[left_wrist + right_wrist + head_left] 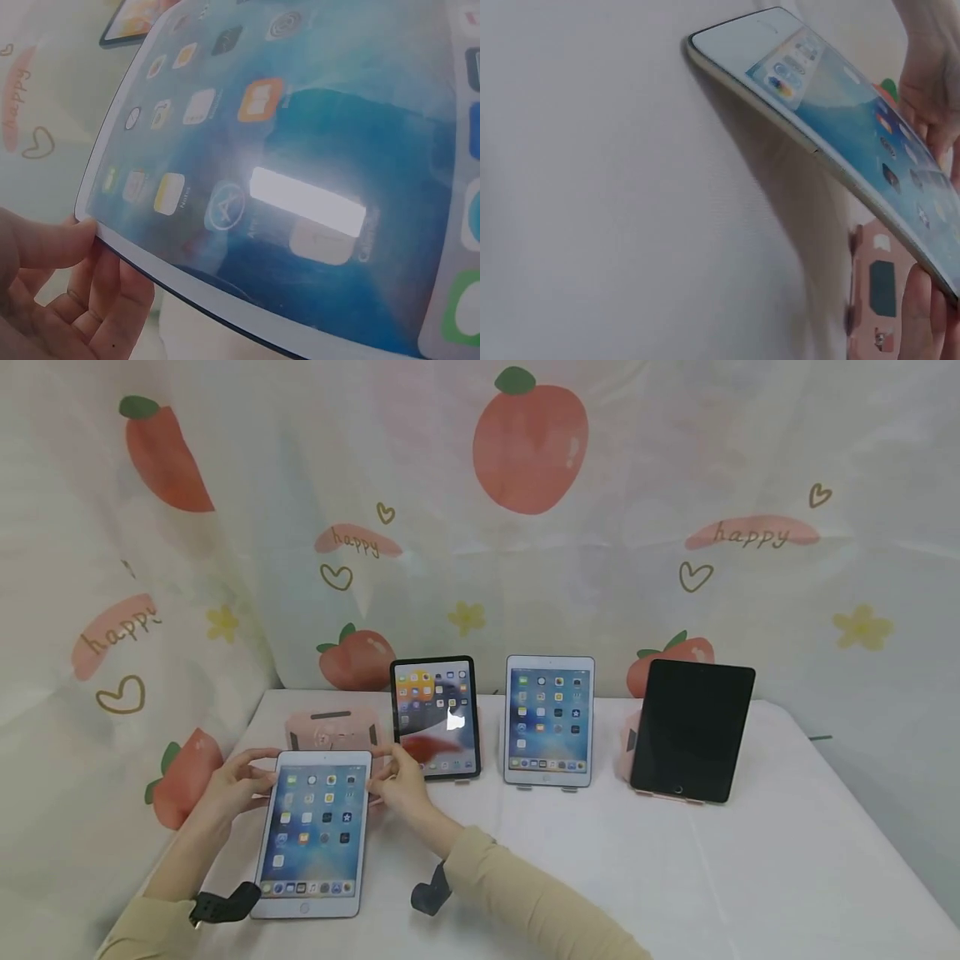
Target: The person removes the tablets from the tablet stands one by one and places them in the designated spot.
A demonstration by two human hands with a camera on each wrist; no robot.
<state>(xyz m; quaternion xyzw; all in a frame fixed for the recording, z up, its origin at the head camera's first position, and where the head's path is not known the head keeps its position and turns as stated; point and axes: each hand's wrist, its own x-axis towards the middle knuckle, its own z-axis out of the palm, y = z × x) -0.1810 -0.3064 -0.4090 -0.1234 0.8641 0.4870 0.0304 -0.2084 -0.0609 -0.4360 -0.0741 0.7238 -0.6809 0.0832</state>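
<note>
Left hand (238, 785) and right hand (403, 785) pinch the glossy, round-cornered tablet (311, 835) near its top, long axis running back between them, home button (304, 907) at near end; pink stand (337, 727) just beyond!

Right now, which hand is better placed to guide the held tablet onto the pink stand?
Right hand, probably: its wrist view shows the pink stand near its fingers. The left hand grips the opposite edge of the held tablet and could steady it.
</note>
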